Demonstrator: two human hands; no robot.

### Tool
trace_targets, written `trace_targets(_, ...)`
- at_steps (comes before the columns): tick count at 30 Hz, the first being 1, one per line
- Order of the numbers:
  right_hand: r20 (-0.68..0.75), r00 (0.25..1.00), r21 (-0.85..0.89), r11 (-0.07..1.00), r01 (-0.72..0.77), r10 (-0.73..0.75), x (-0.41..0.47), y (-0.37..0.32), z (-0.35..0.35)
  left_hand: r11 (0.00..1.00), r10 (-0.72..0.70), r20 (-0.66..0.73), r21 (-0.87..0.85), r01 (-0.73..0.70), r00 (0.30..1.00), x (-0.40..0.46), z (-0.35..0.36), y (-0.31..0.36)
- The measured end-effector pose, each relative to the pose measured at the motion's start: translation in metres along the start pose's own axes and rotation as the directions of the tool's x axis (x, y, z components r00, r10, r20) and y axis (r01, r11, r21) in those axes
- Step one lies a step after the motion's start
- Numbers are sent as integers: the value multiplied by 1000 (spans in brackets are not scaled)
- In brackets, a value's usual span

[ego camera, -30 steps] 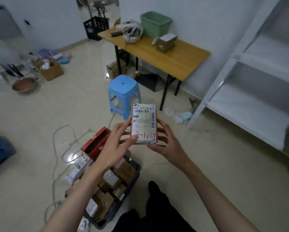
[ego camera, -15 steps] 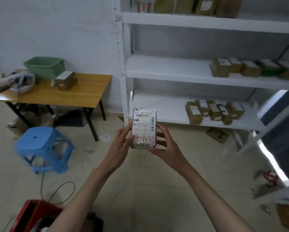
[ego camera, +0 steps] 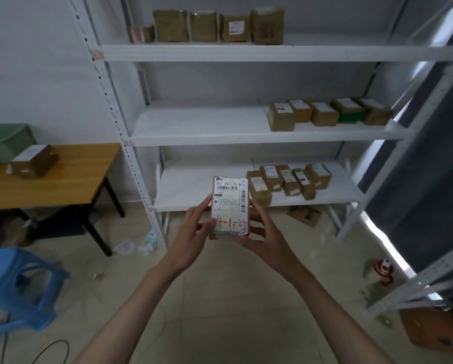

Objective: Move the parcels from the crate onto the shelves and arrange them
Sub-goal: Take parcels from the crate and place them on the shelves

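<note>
Now, far left of the shelving unit [ego camera: 131, 143], a green bin [ego camera: 2, 143] sits at the back of the wooden worktop [ego camera: 70, 177]; what is inside cannot be seen from this angle. Just in front of it on the worktop lies a brown box [ego camera: 33, 161] with a white label on top. Below and nearer, a blue stool [ego camera: 18, 287] stands on the floor.

On to the shelving unit itself. Top shelf [ego camera: 272, 52]: a row of brown parcels [ego camera: 209, 26] standing upright side by side, toward the left half. Middle shelf [ego camera: 220, 135]: five parcels [ego camera: 325, 112] lined up in a row at the right end, labels up, one with a green side. Bottom shelf [ego camera: 194, 190]: another cluster of parcels [ego camera: 288, 181], packed close together, right of centre. Under that shelf a flat brown box [ego camera: 304, 215] lies on the floor.

Front and centre, before the bottom shelf, the held parcel [ego camera: 230, 207] is up in both hands. It stands on end, long axis vertical, white label facing the camera, barcode and printed number at the top, red handwritten "4-1-24" at the bottom. The left hand [ego camera: 194, 232] grips its left edge, thumb across the lower label, fingers curled behind. The right hand [ego camera: 264, 237] cups the right edge and lower corner, fingers wrapped around the back.

Far right of the unit, a second rack's frame [ego camera: 414, 279] cuts in, with a red-and-white object [ego camera: 383, 269] on the floor by its foot and a brown carton [ego camera: 435, 329] at the lower corner.
</note>
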State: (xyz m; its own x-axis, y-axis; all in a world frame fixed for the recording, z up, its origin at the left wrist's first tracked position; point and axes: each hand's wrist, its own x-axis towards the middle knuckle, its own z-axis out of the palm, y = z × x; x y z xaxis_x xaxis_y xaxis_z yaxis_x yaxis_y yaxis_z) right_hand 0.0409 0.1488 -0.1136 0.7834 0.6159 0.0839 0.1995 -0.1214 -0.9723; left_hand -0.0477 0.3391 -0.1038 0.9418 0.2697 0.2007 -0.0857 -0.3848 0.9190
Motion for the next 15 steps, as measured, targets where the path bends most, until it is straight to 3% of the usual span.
trace_targets(8,-44,998,-18,999,-49,48,7,26,-56,999,-22,49,-40,24,999,37,53,-3)
trace_targets(15,-51,992,-27,993,-119,118,25,53,-58,996,-83,84,-34,86,993,59,66,-40)
